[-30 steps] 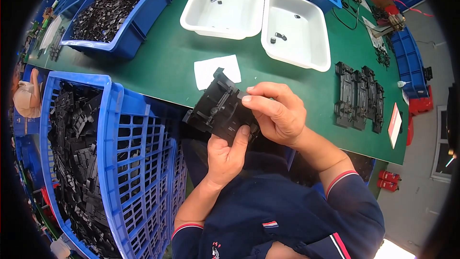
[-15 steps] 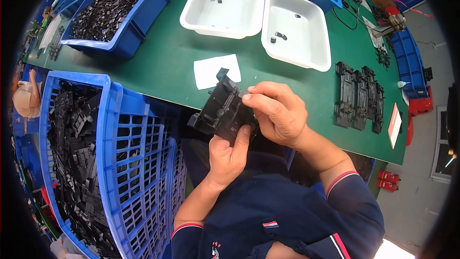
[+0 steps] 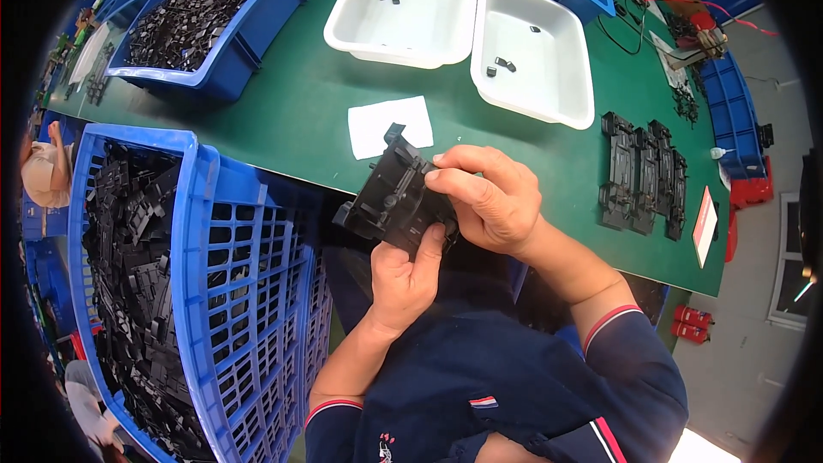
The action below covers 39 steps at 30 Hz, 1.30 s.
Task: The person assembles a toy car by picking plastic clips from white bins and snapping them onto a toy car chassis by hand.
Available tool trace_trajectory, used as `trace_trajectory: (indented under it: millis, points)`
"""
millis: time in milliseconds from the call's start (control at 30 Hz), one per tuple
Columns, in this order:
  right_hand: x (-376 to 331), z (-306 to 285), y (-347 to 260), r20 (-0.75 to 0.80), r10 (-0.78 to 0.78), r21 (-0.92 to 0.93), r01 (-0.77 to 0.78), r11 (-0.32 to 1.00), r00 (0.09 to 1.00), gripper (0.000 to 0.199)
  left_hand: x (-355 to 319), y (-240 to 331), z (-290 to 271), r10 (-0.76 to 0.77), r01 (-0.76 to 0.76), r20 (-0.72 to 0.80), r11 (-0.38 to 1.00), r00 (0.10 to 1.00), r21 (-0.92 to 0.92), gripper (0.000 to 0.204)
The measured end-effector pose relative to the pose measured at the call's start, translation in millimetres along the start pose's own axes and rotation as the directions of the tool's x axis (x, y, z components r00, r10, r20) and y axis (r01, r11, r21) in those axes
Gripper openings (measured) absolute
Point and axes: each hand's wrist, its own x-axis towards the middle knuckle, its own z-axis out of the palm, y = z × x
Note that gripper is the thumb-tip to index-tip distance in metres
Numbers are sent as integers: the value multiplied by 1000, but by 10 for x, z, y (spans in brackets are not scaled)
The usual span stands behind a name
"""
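Observation:
A black moulded plastic part [image 3: 396, 197] with upright tabs and ribs is held tilted in front of my body, at the near edge of the table. My left hand [image 3: 407, 283] grips its lower side, thumb lying on its face and the other fingers hidden beneath. At the part's upper right edge, the closed fingers of my right hand [image 3: 493, 197] press together. Whether a small piece sits between those fingertips is hidden. Just beyond the part, a white sheet of paper [image 3: 411, 117] lies on the green table [image 3: 296, 111].
Two white trays [image 3: 360, 43] [image 3: 585, 90] hold a few small black pieces. Several similar black parts [image 3: 619, 171] stand in a row at right. Blue bins [image 3: 244, 60] with small black parts line the back; a blue crate [image 3: 193, 249] of black parts is at left.
My right fingertips have shifted slightly left along the part's edge. My left hand keeps its grip, and the part stays nearly in place.

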Motion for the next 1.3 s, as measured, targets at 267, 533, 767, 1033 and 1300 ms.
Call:
trace_trajectory:
  millis: [267,533,767,1033,1300]
  points:
    - [158,27,-4,68,71,64,-75,995,995,33,64,6,-36,-94,75,-93,979,991,-192,27]
    - [1059,187,1108,307,595,-181,-568,803,743,18,276,99,-254,-338,245,-49,767,940,-592,39]
    - [1332,914,2326,430,700,-484,-510,711,570,21,279,33,-418,-355,256,-49,756,934,-602,41]
    - [1239,967,2682,428,652,-663,-273,697,626,18,410,10,-438,-364,267,-53,767,930,-583,41]
    - [1034,71,949,601,666,91,-866,492,442,12,412,-33,-389,-383,222,-126,738,915,-637,42]
